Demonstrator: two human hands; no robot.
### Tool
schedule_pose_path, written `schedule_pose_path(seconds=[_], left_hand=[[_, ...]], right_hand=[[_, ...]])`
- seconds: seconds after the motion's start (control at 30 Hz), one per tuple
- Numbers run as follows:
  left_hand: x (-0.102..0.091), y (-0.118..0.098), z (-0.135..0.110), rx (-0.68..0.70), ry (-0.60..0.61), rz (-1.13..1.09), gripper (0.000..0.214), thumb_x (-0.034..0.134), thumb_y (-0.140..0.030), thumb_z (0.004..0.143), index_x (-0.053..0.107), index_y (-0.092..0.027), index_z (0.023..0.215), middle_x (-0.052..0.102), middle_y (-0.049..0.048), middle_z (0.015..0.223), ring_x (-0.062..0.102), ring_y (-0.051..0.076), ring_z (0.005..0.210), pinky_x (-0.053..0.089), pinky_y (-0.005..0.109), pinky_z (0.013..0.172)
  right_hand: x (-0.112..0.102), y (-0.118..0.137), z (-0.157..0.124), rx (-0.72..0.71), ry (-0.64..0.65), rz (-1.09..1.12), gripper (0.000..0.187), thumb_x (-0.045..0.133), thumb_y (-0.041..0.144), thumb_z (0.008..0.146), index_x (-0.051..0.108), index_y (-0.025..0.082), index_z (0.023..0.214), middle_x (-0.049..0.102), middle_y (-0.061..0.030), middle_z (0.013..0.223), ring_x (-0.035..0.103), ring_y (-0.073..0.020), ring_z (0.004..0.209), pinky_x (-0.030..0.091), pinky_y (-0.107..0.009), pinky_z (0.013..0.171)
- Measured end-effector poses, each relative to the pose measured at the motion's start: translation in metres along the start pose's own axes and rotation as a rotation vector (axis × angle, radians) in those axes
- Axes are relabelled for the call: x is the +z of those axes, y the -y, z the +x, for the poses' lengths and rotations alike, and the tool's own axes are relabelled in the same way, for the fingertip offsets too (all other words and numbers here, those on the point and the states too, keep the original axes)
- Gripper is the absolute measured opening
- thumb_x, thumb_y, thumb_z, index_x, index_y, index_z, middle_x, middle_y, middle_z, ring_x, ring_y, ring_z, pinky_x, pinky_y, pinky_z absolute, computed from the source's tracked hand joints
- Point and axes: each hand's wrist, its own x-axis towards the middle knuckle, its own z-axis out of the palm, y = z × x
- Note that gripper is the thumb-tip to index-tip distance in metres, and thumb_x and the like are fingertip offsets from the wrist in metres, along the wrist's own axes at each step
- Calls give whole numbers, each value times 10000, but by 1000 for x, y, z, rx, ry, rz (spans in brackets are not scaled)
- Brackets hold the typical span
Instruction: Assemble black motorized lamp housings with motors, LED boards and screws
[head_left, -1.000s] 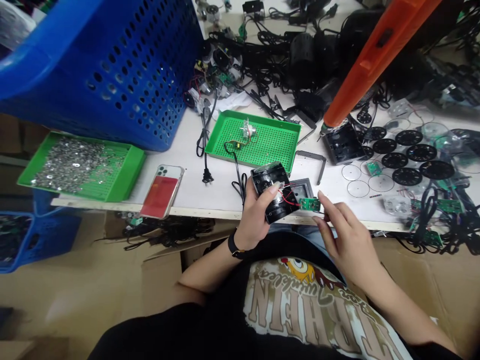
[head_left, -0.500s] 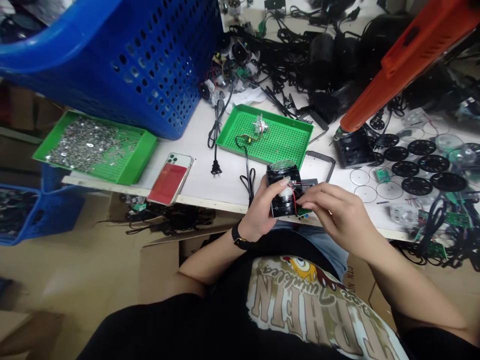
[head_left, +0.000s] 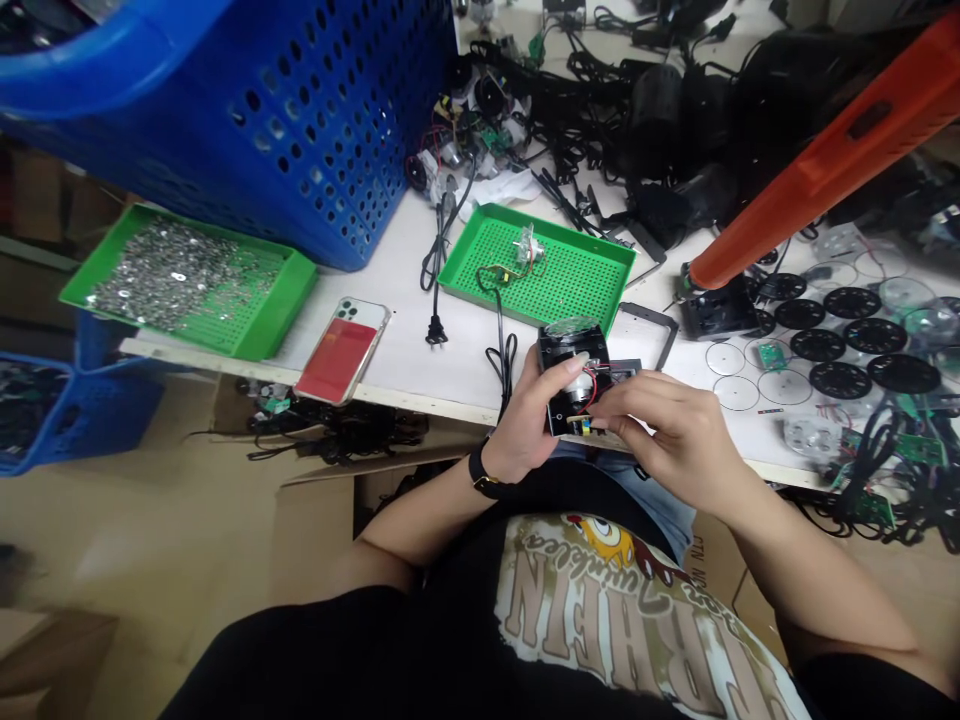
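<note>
Bench: we see a white workbench crowded with parts, with cardboard boxes on the floor below.
Large items: a blue perforated crate overhangs the far left of the bench; an orange long-bodied tool lies diagonally at right, tip down near a black casing.
Trays: a green tray holds a heap of silver washers, likely spread out for easy picking; a green perforated tray holds one wired motor assembly, apparently set apart from the clutter.
Loose parts: black discs and clear discs lie in rows, seemingly sorted by type; a black power cord runs off the perforated tray; a phone sits near the bench edge.
Held item: a black plastic housing is up above the bench edge, between both hands, with red wires showing.
Left hand: curled around the housing, thumb on top, seemingly to steady it for the other hand.
Right hand: fingers bunched at the housing's lower edge; we cannot tell what they pinch.
Small: a green circuit board is mostly hidden at that edge.
</note>
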Motion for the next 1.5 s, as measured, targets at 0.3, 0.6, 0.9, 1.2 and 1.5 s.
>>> schedule_pose_path(seconds=[0.3, 0.6, 0.9, 1.2, 1.5], left_hand=[[0, -1, -2, 10, 19, 3, 300, 812, -375, 814, 671, -220, 1029, 692, -2, 902, 655, 174, 812, 521, 322, 794], [-3, 5, -10, -32, 100, 13, 337, 821, -440, 808, 696, -209, 1019, 745, 49, 1014, 713, 269, 1031, 557, 397, 904], [-13, -6, -22, -178, 130, 68, 409, 871, -170, 725, 728, -178, 1108, 787, 64, 1032, 743, 288, 1034, 535, 486, 1029], [-7, 4, -20, -110, 65, 45, 449, 906, -139, 659, 725, -207, 1065, 782, 17, 1031, 719, 196, 980, 528, 371, 997], [-6, 8, -19, -49, 5, 47, 528, 907, -122, 646, 657, -221, 1100, 752, -3, 1017, 689, 161, 973, 516, 336, 981]], right_hand=[[8, -5, -6, -19, 17, -43, 218, 533, 24, 960, 692, 167, 917, 777, -56, 892, 676, -180, 801, 532, -327, 717], [5, 10, -10, 326, 116, -11, 75, 600, 149, 945, 640, 208, 921, 641, -30, 928, 592, -140, 750, 465, -283, 636], [14, 8, -21, 429, -147, 350, 347, 686, 160, 887, 547, 250, 1192, 558, -67, 1213, 587, -91, 711, 561, -278, 604], [28, 5, -25, 317, -418, 48, 284, 641, 130, 955, 673, 236, 1217, 748, -68, 1089, 678, -127, 699, 587, -290, 607], [25, 2, -12, 358, -278, -77, 144, 608, 182, 985, 737, 224, 1032, 718, -67, 1040, 674, -155, 805, 556, -305, 635]])
